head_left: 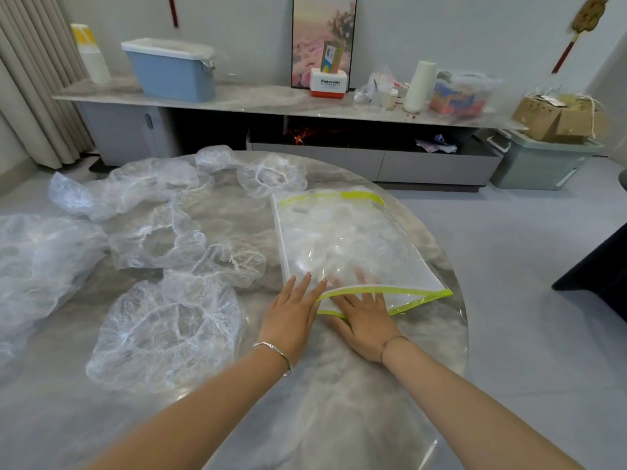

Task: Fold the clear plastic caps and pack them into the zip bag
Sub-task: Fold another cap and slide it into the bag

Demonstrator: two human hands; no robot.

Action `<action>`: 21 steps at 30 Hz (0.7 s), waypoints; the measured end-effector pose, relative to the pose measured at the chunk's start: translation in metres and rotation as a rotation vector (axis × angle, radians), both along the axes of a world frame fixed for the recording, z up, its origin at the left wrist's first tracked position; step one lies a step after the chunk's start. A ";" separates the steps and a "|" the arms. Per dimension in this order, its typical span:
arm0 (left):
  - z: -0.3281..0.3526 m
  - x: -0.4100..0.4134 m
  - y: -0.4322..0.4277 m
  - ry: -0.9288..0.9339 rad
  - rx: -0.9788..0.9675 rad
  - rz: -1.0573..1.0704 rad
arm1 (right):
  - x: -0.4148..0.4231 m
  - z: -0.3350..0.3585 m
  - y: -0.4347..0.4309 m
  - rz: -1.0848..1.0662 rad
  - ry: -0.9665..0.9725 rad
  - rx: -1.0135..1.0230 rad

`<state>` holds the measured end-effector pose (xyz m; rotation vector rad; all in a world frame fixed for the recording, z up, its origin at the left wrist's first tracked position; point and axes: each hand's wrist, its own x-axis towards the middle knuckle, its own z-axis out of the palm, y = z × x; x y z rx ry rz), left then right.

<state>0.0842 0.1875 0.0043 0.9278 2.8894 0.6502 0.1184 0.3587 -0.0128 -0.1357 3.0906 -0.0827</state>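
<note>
Pressing the left hand (291,317) flat, fingers straight and close together, on the near-left corner of the clear rectangular plastic zip bag (346,239), lime-green at the rim. Reaching the right hand (363,317) into its open mouth, fingers spread straight under the upper film, gripping nothing. Lying flat on the round grey marble table (305,418), with whitish plastic inside. Left of both hands, apart from the bag: loose crinkled clear plastic caps (166,334), unfolded.

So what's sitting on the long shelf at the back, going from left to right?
Stack of cups → blue bin → white Panasonic box → tall white cylinder → clear tub of colourful things.
</note>
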 end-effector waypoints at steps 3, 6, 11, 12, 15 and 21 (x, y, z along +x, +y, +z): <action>0.000 -0.003 -0.003 0.011 0.027 -0.027 | -0.028 0.001 0.001 -0.018 -0.034 0.076; 0.001 -0.009 -0.003 0.004 0.031 -0.031 | -0.047 0.002 0.003 -0.065 -0.088 0.131; 0.002 -0.012 -0.009 0.034 -0.136 -0.043 | -0.028 0.006 0.001 -0.029 -0.039 0.044; 0.002 -0.011 -0.015 0.059 -0.174 -0.053 | -0.017 0.007 0.000 -0.016 -0.027 0.035; 0.002 -0.001 -0.049 0.159 -0.223 -0.020 | 0.016 0.010 -0.004 0.031 -0.049 0.059; -0.008 0.025 -0.151 -0.184 -0.485 0.327 | 0.064 0.018 -0.022 0.161 -0.005 0.007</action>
